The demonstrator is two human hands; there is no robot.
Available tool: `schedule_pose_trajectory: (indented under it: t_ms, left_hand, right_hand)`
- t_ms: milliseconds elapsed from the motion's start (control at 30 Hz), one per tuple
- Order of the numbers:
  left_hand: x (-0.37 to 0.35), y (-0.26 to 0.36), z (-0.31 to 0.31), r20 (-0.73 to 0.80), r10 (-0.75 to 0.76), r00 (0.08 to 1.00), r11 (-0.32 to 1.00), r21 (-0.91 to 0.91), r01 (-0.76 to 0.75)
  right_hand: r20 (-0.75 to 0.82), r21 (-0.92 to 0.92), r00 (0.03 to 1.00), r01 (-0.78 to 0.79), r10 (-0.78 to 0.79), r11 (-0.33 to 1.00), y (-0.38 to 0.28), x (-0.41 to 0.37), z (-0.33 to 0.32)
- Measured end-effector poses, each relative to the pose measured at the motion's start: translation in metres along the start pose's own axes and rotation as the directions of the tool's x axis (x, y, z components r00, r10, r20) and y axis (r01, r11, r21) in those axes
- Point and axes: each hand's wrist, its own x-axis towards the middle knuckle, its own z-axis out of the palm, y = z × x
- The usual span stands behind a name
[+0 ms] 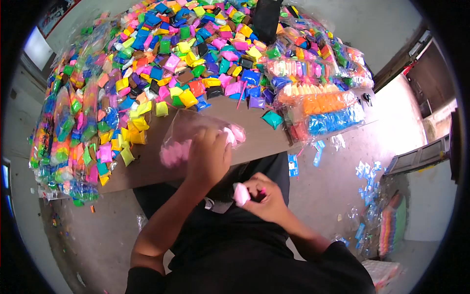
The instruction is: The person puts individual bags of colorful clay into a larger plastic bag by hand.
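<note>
A clear plastic bag [183,122] with several light pink packets [171,154] inside lies at the table's near edge. My left hand [210,152] is over the middle of this bag, its fingers bent and closed on the plastic; the fingertips are partly hidden. A whitish-pink packet [229,136] shows just right of those fingers. Lower, above my lap, my right hand [268,200] holds a small pale pink packet [241,194] between thumb and fingers. A bit of bright pink shows among its curled fingers, too small to name.
A large heap of small coloured packets [196,59] covers the table's far side. Filled clear bags [333,110] are stacked at the right, more [63,127] at the left. Scissors [366,99] lie at the right edge. Blue-and-white wrappers [367,176] litter the floor.
</note>
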Motion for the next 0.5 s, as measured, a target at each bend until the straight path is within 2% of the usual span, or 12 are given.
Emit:
schedule_pose_trajectory:
  t_ms: [33, 67, 100, 167, 200, 300, 333, 367, 400, 433, 467, 500]
  left_hand:
    - [0.009, -0.001, -0.002, 0.019, 0.005, 1.0, 1.0, 0.007, -0.006]
    - [0.014, -0.009, 0.007, -0.003, 0.041, 0.999, 0.998, -0.055, -0.041]
    - [0.016, -0.013, 0.012, -0.014, 0.042, 0.999, 0.998, -0.055, -0.043]
    - [0.02, -0.018, 0.021, 0.109, 0.011, 0.994, 1.0, 0.015, -0.013]
    - [0.022, -0.019, 0.024, 0.101, 0.012, 0.995, 1.0, 0.013, -0.014]
    - [0.025, -0.021, 0.03, 0.171, -0.065, 0.983, 0.998, 0.015, 0.063]
    - [0.028, -0.019, 0.027, 0.244, -0.085, 0.966, 0.995, 0.062, 0.072]
    - [0.032, -0.019, 0.025, 0.314, -0.108, 0.943, 0.991, 0.109, 0.077]
    - [0.035, -0.021, 0.024, 0.307, -0.109, 0.945, 0.991, 0.11, 0.078]
    - [0.038, -0.024, 0.024, 0.379, -0.103, 0.92, 0.99, 0.125, 0.059]
    - [0.039, -0.026, 0.025, 0.449, -0.098, 0.888, 0.99, 0.139, 0.039]
    - [0.04, -0.026, 0.03, 0.441, -0.099, 0.892, 0.989, 0.139, 0.041]
  right_hand:
    - [-0.009, -0.003, 0.999, 0.051, -0.051, 0.999, 0.0, 0.009, -0.007]
    - [-0.049, 0.054, 0.999, 0.005, -0.003, 0.999, -0.011, 0.014, -0.012]
    - [-0.08, 0.389, 0.994, -0.041, 0.078, 0.92, -0.021, 0.021, -0.01]
    - [-0.145, 0.34, 0.98, -0.078, 0.135, 0.937, -0.014, 0.026, -0.02]
    - [-0.178, 0.329, 0.977, -0.05, 0.114, 0.943, -0.012, 0.031, -0.023]
    - [-0.155, 0.261, 0.983, -0.056, 0.099, 0.964, -0.018, 0.045, -0.026]
    - [-0.119, 0.182, 0.991, -0.043, 0.065, 0.982, -0.022, 0.053, -0.026]
    - [-0.115, 0.179, 0.991, -0.041, 0.062, 0.983, -0.026, 0.062, -0.024]
    - [-0.094, 0.113, 0.995, 0.046, -0.035, 0.992, -0.03, 0.074, -0.021]
    - [-0.066, 0.05, 0.989, 0.134, -0.131, 0.99, -0.033, 0.084, -0.016]
    - [-0.034, 0.16, 0.996, 0.089, -0.085, 0.983, -0.035, 0.093, -0.011]
    - [-0.029, 0.156, 0.995, 0.094, -0.091, 0.983, -0.04, 0.103, -0.006]
